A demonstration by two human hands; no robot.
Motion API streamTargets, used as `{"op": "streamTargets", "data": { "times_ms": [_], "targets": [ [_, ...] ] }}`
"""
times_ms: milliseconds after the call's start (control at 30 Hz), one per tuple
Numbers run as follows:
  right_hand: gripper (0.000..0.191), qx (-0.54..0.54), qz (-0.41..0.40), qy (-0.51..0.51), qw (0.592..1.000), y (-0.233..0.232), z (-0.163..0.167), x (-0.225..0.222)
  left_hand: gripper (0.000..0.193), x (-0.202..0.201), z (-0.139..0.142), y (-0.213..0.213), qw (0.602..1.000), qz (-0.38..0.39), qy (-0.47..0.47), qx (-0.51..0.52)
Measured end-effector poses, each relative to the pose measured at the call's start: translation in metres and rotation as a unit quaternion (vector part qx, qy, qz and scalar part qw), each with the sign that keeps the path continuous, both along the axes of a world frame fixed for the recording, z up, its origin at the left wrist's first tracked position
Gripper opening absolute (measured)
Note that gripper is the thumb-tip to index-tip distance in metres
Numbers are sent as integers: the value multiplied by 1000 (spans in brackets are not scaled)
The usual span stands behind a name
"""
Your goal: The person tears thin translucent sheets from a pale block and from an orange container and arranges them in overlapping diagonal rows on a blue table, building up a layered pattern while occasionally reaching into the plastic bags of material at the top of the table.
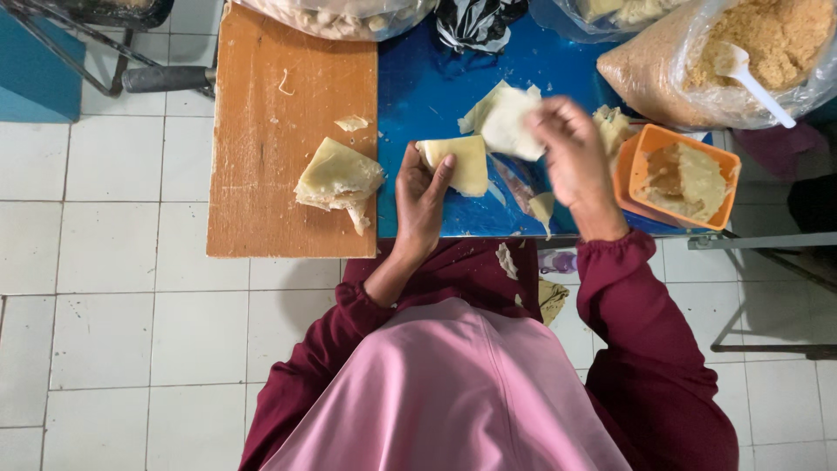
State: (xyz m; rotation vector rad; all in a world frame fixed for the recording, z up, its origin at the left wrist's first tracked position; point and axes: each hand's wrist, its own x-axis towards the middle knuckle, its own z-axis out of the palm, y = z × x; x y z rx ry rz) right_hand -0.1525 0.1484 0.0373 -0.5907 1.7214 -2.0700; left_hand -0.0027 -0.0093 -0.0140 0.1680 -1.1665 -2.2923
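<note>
- Wrapper sheet (462,164), pale and folded, sits near the blue table's (418,87) front edge, pinched by the left hand (420,196).
- Right hand (571,153), blurred, grips another sheet (504,118); peeling slowly, fingers flat, probably avoids tearing.
- Finished stack (338,179) rests on the wooden board (279,131).

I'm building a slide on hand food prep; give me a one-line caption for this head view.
Left hand holds a folded pastry sheet while the right hand lifts another sheet above the blue table.
</note>
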Motion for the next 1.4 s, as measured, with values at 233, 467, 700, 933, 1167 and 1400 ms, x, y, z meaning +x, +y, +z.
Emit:
{"op": "streamTargets", "data": {
  "times_ms": [233, 467, 700, 933, 1167, 1400],
  "targets": [
    [11, 273, -100, 543, 788, -5, -2, 6, 31, 1, 0, -1, 999, 32, -8, 13],
    [18, 301, -75, 541, 782, 2, 2, 41, 37, 3, -6, -2, 998, 26, 16, 56],
    [17, 304, -42, 524, 794, 1, 9, 49, 34, 4, -5, -2, 996, 7, 43, 72],
    [24, 217, -32, 488, 845, -16, 30, 60, 23, 3, 0, -2, 998, -26, 48, 38],
    [15, 194, -11, 402, 895, -41, 27, 77, 17, 3, 5, -2, 999, -32, 32, -3],
    [9, 108, 102, 40, 988, -19, 0, 51, 25, -1, 0, 1, 999, -41, 12, -28]
  ]
}}
